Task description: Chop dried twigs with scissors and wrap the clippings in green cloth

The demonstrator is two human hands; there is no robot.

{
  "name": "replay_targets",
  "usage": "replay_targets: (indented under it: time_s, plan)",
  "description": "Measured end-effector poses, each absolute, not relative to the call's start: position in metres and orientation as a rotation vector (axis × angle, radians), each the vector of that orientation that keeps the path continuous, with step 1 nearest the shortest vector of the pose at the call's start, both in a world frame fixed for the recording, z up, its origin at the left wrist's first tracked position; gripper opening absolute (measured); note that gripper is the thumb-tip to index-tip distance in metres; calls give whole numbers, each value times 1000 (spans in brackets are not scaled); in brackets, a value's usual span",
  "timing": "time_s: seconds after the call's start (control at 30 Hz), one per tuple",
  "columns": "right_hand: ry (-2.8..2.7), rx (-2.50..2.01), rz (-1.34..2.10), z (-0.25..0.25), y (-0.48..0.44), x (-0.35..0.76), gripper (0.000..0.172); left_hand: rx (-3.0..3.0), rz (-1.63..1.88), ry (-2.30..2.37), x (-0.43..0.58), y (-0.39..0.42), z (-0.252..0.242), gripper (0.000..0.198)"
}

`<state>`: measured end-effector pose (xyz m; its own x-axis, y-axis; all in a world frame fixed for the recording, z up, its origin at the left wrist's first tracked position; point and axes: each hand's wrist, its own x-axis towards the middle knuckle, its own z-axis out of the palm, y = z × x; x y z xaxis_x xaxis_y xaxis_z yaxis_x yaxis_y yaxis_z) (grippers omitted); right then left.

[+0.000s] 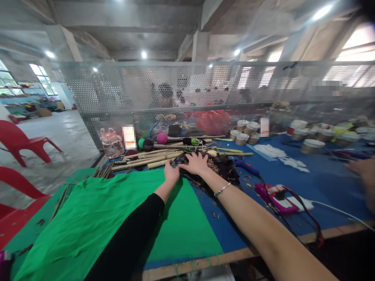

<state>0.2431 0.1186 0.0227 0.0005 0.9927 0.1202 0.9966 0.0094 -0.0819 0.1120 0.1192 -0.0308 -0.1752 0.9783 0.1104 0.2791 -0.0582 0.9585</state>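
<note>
My left hand is closed at the near edge of a dark, shiny piece, whose kind I cannot make out. Right beside it, my right hand lies with fingers spread on the dark material, its thumb reaching toward the left hand. A black bag-like heap with brown woody scraps extends to the right from under my right hand. Below the hands is a green cloth, spread over the blue table.
Bamboo sticks and yarn balls lie behind my hands. A blue-handled tool, a magenta power strip with cables, and paper cups are to the right. Another person's hand shows at the right edge. A perforated screen stands behind.
</note>
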Motion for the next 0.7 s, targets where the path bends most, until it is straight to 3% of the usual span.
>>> replay_targets:
  time_s: [0.1,0.3,0.7]
  plan:
    - [-2082,-2232,-36,17,115,247,60,1421,1272,1579,105,113,-32,36]
    - [-2073,-2308,31,17,107,273,67,1432,1248,1630,99,111,-39,29]
    - [-2103,-2207,-82,5,116,282,47,1445,1246,1646,98,110,-39,26]
